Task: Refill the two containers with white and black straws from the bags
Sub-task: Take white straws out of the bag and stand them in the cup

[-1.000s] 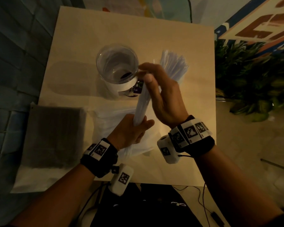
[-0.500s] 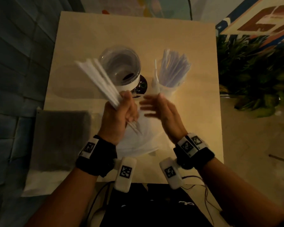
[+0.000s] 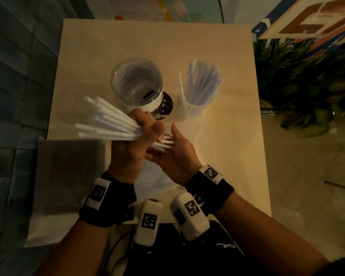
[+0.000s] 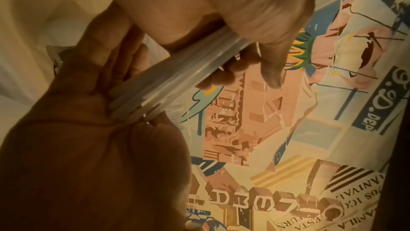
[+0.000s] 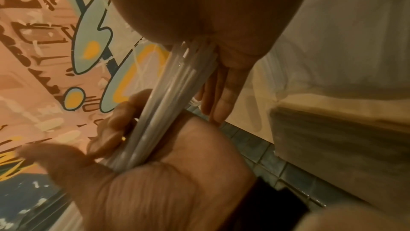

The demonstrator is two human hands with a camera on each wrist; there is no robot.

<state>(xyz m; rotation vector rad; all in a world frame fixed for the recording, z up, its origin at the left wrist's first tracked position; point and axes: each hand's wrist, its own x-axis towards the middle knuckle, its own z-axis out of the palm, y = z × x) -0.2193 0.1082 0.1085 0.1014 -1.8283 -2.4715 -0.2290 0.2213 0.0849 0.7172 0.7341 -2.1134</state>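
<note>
My left hand (image 3: 145,126) grips a bundle of white straws (image 3: 106,122) that fans out to the left above the table. My right hand (image 3: 167,150) is flat and open, its palm against the bundle's near ends. The wrist views show the same: the straws (image 4: 177,77) in my left hand's (image 4: 233,15) curled fingers, their ends on my right palm (image 5: 210,15). Behind stand an empty clear container (image 3: 136,84) and a second container (image 3: 201,90) holding white straws. A bag of black straws (image 3: 68,172) lies at the left.
A crumpled white plastic bag (image 3: 153,182) lies on the beige table (image 3: 147,40) under my hands. Green plants (image 3: 307,86) stand past the table's right edge. A painted wall rises behind, and tiled floor lies to the left.
My left hand has swung the bundle away from the right container, and it now points low to the left. My right hand let go of the straws and now lies against their near ends.
</note>
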